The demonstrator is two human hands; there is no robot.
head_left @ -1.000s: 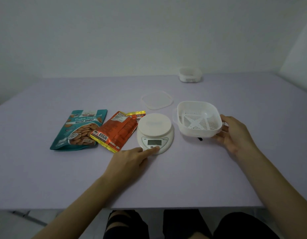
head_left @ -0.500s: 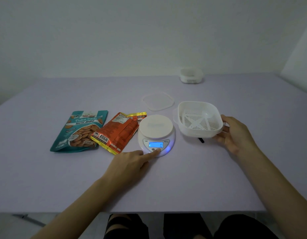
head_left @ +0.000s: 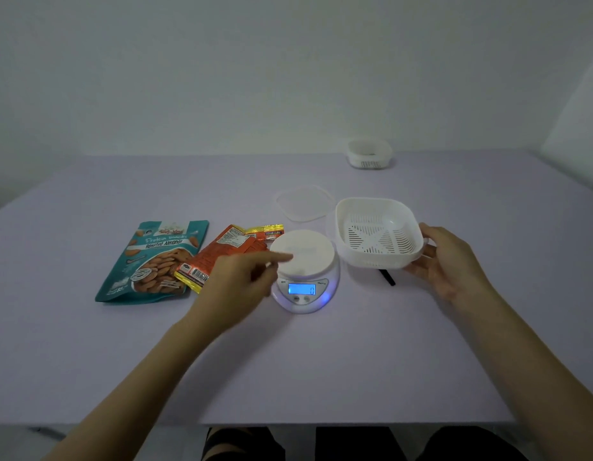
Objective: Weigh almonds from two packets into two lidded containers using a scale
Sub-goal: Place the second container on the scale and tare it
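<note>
A white round scale point(head_left: 305, 261) stands mid-table, its display point(head_left: 301, 289) lit blue. My left hand point(head_left: 241, 284) hovers just left of it, lifted off the buttons, index finger stretched over the platform's edge and holding nothing. My right hand point(head_left: 444, 261) holds the right side of a white slotted container point(head_left: 378, 232), raised a little above the table right of the scale. A teal roasted almonds packet point(head_left: 155, 261) and an orange packet point(head_left: 228, 251) lie flat to the left. A clear lid point(head_left: 305, 202) lies behind the scale.
A second white container point(head_left: 370, 154) stands at the table's far edge near the wall. A small black object point(head_left: 387, 278) lies on the table under the raised container. The table's front edge runs close to my knees.
The scale's display has lit up blue. My left hand has lifted off the scale's button and drawn up to the left. My right hand has raised the container slightly.
</note>
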